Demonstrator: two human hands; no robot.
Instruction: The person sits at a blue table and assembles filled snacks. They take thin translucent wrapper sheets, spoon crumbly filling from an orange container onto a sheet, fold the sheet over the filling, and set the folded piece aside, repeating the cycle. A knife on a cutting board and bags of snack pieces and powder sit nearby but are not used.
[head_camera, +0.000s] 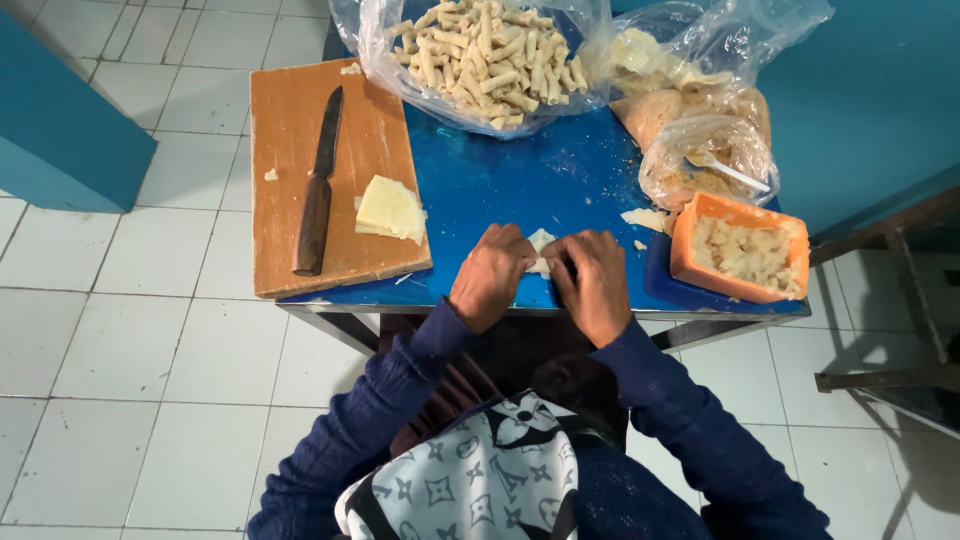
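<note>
White floor tiles frame a blue surface where left hand and right hand pinch a pale wrapper, best rolled tightly and evenly.

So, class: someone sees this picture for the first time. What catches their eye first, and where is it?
Probably the two hands, left hand and right hand, pressed together over a pale dough piece at the blue table's near edge. Next, the clear bag of rolled pastry sticks at the far edge, and the dark knife on the wooden board, left.
</note>
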